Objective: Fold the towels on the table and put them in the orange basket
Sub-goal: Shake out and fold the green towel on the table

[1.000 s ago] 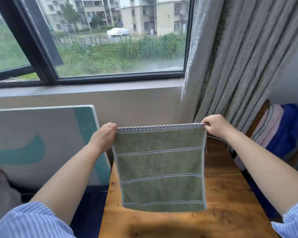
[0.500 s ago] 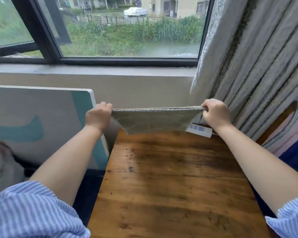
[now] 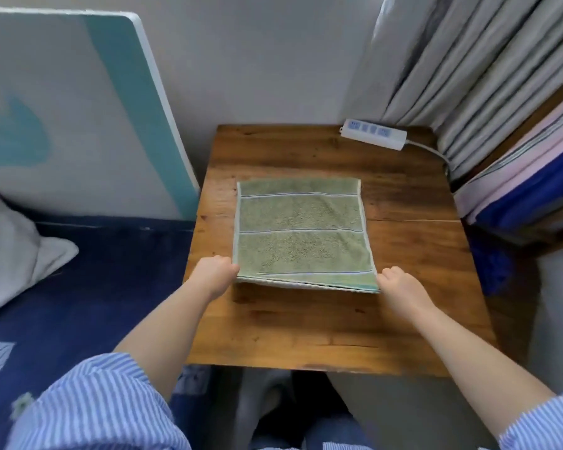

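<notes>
Now both arms reach forward, the left hand (image 3: 216,274) and right hand (image 3: 398,286) each curled tight, fingers pinching the near corners of the green towel (image 3: 301,233) and holding that edge slightly raised. It lies spread on the wooden worktop (image 3: 332,326), roughly square, its pale stripes running left to right, far edge toward the wall. A white power strip (image 3: 373,134) sits at the back right corner, beside grey curtains (image 3: 462,66). A blue-covered bed (image 3: 88,280) lies to the left.
</notes>
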The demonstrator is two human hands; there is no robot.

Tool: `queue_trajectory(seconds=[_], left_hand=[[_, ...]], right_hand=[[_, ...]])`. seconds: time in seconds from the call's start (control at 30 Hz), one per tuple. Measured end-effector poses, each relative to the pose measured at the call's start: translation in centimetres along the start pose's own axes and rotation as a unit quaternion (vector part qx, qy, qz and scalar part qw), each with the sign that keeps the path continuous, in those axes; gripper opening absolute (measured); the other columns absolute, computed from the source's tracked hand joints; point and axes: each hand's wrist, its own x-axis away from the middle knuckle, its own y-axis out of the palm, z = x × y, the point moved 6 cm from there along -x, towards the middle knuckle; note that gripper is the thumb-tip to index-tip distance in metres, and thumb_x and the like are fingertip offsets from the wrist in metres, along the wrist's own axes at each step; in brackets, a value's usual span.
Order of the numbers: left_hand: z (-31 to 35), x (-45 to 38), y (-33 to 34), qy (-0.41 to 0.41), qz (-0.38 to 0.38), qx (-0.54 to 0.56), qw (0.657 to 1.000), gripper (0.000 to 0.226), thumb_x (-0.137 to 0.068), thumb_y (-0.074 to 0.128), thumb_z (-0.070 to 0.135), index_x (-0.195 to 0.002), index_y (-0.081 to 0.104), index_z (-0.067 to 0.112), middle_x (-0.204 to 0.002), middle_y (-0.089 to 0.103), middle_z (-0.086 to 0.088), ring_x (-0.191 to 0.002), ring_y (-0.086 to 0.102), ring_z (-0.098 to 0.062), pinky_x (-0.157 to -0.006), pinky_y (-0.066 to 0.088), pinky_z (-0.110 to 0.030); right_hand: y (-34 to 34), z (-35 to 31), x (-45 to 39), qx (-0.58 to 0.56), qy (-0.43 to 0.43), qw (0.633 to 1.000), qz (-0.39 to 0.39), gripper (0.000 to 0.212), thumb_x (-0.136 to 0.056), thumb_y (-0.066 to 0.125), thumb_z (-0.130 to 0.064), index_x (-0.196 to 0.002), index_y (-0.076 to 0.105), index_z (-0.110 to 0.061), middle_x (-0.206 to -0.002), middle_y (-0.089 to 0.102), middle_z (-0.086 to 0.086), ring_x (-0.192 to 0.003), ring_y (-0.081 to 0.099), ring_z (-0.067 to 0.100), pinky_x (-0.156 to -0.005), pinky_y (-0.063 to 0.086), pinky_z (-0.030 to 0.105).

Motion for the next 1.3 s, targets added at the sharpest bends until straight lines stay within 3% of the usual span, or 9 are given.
queue_trajectory(seconds=[0.33,0.4,0.47,0.6,0.7,0.87,1.0,1.13,1.3], left_hand=[[3.9,3.5,8.6,0.064,-0.072,0.006,0.995,0.034,-0.09,0.042,0.002,-0.122,0.049,0.009,-0.124,0.05,-0.009,-0.116,0.046,-0.025,-0.084,0.045,-0.032],[4.5,3.5,9.2,0.084,-0.065,0.001,0.994,0.035,-0.089,0.044,0.003,-0.123,0.049,0.01,-0.126,0.047,-0.008,-0.118,0.043,-0.025,-0.084,0.044,-0.032],[5.2,3.6,9.8,0.104,-0.068,0.0,0.992,0.036,-0.089,0.044,0.003,-0.125,0.049,0.009,-0.129,0.045,-0.009,-0.12,0.041,-0.025,-0.087,0.043,-0.033],[5.6,3.5,10.6,0.108,-0.087,0.018,0.99,0.039,-0.091,0.046,0.009,-0.13,0.046,0.01,-0.136,0.039,-0.008,-0.126,0.037,-0.024,-0.095,0.041,-0.033],[5.2,2.9,10.0,0.112,-0.102,0.02,0.988,0.037,-0.095,0.04,0.023,-0.127,0.05,0.011,-0.131,0.044,-0.008,-0.122,0.04,-0.025,-0.095,0.038,-0.034],[3.6,-0.8,5.8,0.08,-0.047,0.052,0.994,0.029,-0.095,0.038,0.019,-0.119,0.052,0.01,-0.123,0.049,-0.007,-0.115,0.045,-0.024,-0.089,0.04,-0.032],[2.4,-5.9,1.4,0.03,0.013,0.127,0.991,0.031,-0.097,0.036,0.029,-0.116,0.05,0.008,-0.12,0.049,-0.008,-0.113,0.047,-0.024,-0.083,0.043,-0.032],[1.3,-11.7,-1.6,-0.029,0.047,0.212,0.976,0.035,-0.096,0.04,0.029,-0.121,0.046,0.006,-0.131,0.045,-0.011,-0.123,0.042,-0.025,-0.094,0.042,-0.033],[-0.1,-16.7,-2.1,-0.067,0.046,0.236,0.968,0.052,-0.097,0.038,0.033,-0.141,0.027,0.008,-0.153,0.02,-0.012,-0.142,0.018,-0.026,-0.113,0.024,-0.037]], right_hand=[[5.9,-4.5,5.3,0.094,-0.043,0.993,-0.051,0.05,-0.003,0.083,-0.002,-0.046,0.058,-0.01,-0.048,0.056,0.004,-0.043,0.055,0.019,-0.038,0.036,0.017],[7.2,-5.2,5.7,0.123,-0.045,0.986,-0.104,0.048,-0.031,0.087,-0.008,-0.073,0.064,-0.006,-0.077,0.064,0.01,-0.071,0.062,0.022,-0.054,0.045,0.024],[9.0,-4.9,6.1,0.123,-0.009,0.978,-0.169,0.041,-0.072,0.066,-0.004,-0.111,0.051,-0.006,-0.118,0.051,0.011,-0.111,0.048,0.025,-0.081,0.04,0.031],[9.3,-4.8,6.2,0.107,0.019,0.971,-0.214,0.035,-0.087,0.045,-0.005,-0.121,0.048,-0.01,-0.127,0.046,0.008,-0.119,0.039,0.025,-0.093,0.033,0.033],[8.2,-3.9,4.4,0.09,0.031,0.978,-0.185,0.03,-0.087,0.042,-0.006,-0.111,0.059,-0.01,-0.115,0.055,0.005,-0.11,0.045,0.023,-0.091,0.033,0.032],[4.5,-0.2,-1.3,-0.005,0.114,0.991,-0.072,0.023,-0.088,0.043,-0.01,-0.099,0.063,-0.006,-0.1,0.063,0.008,-0.095,0.054,0.024,-0.076,0.04,0.031],[2.0,4.1,-7.9,-0.141,0.215,0.966,0.003,0.023,-0.092,0.042,-0.013,-0.099,0.061,-0.003,-0.099,0.064,0.014,-0.093,0.056,0.029,-0.066,0.039,0.031],[1.1,7.5,-14.1,-0.243,0.298,0.923,0.017,0.033,-0.094,0.043,-0.018,-0.125,0.051,-0.006,-0.12,0.059,0.016,-0.111,0.053,0.033,-0.082,0.046,0.037],[1.9,9.5,-18.7,-0.312,0.324,0.893,0.014,0.045,-0.093,0.049,-0.021,-0.136,0.038,-0.012,-0.126,0.052,0.019,-0.116,0.048,0.037,-0.091,0.043,0.042]])
